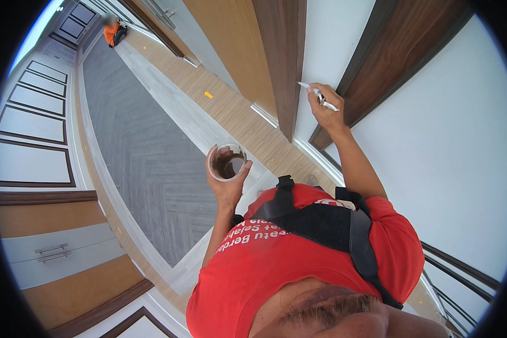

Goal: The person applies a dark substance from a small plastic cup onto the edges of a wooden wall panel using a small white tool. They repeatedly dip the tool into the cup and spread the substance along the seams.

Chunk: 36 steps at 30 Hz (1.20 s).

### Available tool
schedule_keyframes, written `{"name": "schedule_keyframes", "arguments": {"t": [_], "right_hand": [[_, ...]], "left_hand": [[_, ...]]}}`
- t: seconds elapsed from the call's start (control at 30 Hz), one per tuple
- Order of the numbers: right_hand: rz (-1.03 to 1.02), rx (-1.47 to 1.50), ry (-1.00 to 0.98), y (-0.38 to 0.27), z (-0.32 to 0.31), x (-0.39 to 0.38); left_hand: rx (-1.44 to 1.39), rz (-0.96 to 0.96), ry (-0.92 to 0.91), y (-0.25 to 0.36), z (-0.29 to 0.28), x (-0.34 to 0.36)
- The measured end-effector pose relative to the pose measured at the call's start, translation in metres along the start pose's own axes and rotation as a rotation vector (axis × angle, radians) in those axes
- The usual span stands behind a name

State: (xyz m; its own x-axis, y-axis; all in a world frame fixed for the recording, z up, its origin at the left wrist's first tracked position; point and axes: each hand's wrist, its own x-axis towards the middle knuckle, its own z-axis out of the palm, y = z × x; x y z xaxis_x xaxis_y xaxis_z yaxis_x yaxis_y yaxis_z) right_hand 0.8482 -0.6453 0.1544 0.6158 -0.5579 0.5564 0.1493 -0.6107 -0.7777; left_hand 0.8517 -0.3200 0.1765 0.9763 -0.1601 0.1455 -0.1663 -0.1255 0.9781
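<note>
Here, left hand (pixel 228 187) grips round, brown-smeared clear cup (pixel 227 164); right hand (pixel 328 114) pinches slim white tool (pixel 305 85).

Scene bright, evenly lit; shadows soft, faint; strongest glow (pixel 35 35) at upper-left rim, far left of both hands' fingers; white wall (pixel 434 146) right of right fingers (pixel 332 96) pale, smooth; glint on metal strip (pixel 265 115) below and left of them; grey floor (pixel 141 152) bowed by fisheye left of left fingers (pixel 212 155); distant person's head (pixel 108 20) beyond them blurred; fingers fairly sharp; corners black, rim fringed blue.
</note>
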Motion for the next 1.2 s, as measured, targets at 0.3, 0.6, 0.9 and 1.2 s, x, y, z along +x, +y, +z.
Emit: {"name": "schedule_keyframes", "arguments": {"t": [0.3, 0.6, 0.9, 1.2], "right_hand": [[-0.021, -0.001, 0.01, -0.005, 0.0, 0.0], [-0.063, 0.009, 0.017, -0.009, -0.001, 0.003], [-0.092, 0.007, 0.054, -0.017, -0.001, 0.008], [-0.087, 0.008, 0.089, -0.021, -0.002, 0.012]], "left_hand": [[-0.004, -0.001, -0.006, 0.002, 0.0, 0.0], [-0.001, 0.007, -0.022, 0.003, -0.001, 0.0], [-0.021, 0.011, 0.02, -0.004, 0.001, -0.001], [0.002, -0.006, 0.019, 0.005, 0.003, -0.001]]}}
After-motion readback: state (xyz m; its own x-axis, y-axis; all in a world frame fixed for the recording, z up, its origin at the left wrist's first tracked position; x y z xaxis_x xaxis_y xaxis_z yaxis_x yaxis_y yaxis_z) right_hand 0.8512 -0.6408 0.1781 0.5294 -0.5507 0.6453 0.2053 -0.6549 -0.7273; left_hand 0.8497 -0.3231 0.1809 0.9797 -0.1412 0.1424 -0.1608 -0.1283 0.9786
